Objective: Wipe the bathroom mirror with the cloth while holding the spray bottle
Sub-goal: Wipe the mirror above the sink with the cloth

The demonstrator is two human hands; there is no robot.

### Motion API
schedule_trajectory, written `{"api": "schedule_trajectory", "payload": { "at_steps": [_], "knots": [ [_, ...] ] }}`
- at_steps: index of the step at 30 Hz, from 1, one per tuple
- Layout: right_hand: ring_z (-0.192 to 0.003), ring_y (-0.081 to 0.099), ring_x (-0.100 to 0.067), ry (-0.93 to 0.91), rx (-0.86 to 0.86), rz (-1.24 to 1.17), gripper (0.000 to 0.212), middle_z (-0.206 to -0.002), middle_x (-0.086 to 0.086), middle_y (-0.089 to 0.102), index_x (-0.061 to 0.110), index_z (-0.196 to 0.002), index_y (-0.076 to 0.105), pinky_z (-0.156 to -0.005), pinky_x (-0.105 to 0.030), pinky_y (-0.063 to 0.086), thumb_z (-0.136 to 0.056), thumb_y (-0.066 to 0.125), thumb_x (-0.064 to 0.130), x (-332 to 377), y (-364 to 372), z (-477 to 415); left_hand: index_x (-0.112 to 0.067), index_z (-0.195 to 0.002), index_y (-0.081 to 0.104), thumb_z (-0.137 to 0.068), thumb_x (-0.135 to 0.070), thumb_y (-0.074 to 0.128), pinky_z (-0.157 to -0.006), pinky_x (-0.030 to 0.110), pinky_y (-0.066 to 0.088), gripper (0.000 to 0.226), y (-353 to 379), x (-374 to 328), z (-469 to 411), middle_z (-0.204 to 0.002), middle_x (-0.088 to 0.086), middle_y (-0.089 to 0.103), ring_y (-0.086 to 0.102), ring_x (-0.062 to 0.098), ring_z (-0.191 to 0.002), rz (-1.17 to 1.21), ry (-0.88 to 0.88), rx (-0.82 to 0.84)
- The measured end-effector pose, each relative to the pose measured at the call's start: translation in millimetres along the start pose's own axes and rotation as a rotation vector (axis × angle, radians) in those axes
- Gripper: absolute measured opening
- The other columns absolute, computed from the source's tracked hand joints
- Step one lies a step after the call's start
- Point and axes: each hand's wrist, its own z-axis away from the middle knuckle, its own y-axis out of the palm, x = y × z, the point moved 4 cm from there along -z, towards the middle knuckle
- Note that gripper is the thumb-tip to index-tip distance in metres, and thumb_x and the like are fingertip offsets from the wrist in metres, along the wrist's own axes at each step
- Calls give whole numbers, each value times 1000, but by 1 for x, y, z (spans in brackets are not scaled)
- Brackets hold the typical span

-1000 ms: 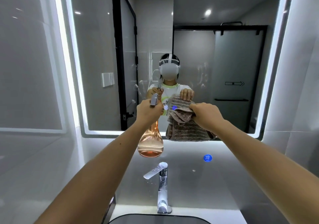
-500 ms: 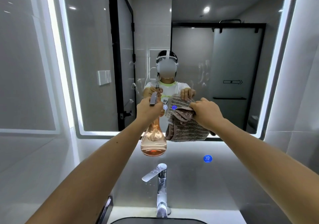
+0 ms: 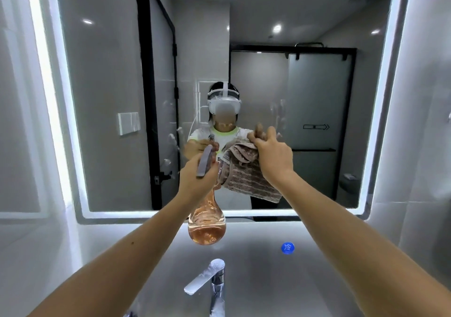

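Note:
A large lit-edged bathroom mirror (image 3: 107, 97) fills the wall ahead, with wet smears on its glass. My left hand (image 3: 195, 177) grips the neck of a clear spray bottle (image 3: 207, 224) with pinkish liquid and a grey trigger head; the bottle hangs upright below my fist. My right hand (image 3: 273, 155) is closed on the top of a brown striped cloth (image 3: 246, 177), which it holds against the lower middle of the mirror. The cloth hangs down from my fingers.
A chrome tap (image 3: 214, 282) stands below over the basin, its lever pointing left. A blue round sticker (image 3: 287, 247) sits on the grey backsplash at the right. White tiled walls flank the mirror. The reflection shows a person, a black door frame and a shower door.
My right hand and the cloth have moved up the mirror. My left hand with the bottle has risen a little too. The view has come closer to the mirror.

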Motion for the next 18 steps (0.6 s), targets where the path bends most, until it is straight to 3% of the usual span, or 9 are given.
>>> {"api": "schedule_trajectory", "payload": {
  "at_steps": [3,6,9,13,16,18],
  "knots": [
    [-74,63,-36,65,-124,-178,41,-122,-22,47,10,-130,44,-61,-39,52,-90,51,2,4,14,7,0,-90,61,-86,-13,55,-49,12,38,14,6,2,5,-65,6,56,48,14,-59,26,56,44],
    [-63,61,-33,83,-243,-267,20,-98,-22,59,0,-99,55,-47,-33,46,-80,63,-1,5,27,18,-10,-87,60,-87,-14,55,-43,6,37,7,11,5,7,-63,-1,56,50,10,-57,41,33,55],
    [-72,64,-33,-8,-240,-235,19,-85,-18,65,1,-81,59,-58,-36,55,-70,74,5,5,48,32,-15,-87,60,-87,-14,55,-39,5,32,5,14,5,8,-57,-3,52,48,2,-45,49,33,47],
    [-92,64,-36,-60,-137,-110,21,-92,-15,69,6,-85,66,-80,-40,55,-69,74,18,10,63,46,-11,-96,61,-88,-17,55,-40,4,34,12,15,7,11,-62,2,56,51,-4,-44,63,50,41],
    [-90,64,-30,-22,-94,20,35,-95,-7,70,15,-91,67,-77,-37,54,-60,81,23,12,69,52,-5,-104,61,-88,-18,55,-43,4,38,21,16,10,11,-71,9,62,55,3,-52,72,42,37],
    [-101,57,-33,34,-13,48,44,-110,-8,64,18,-106,63,-82,-42,50,-65,78,19,11,73,56,-3,-103,61,-88,-16,54,-43,4,38,21,17,11,9,-72,9,61,52,8,-56,62,33,32]
  ]
}}
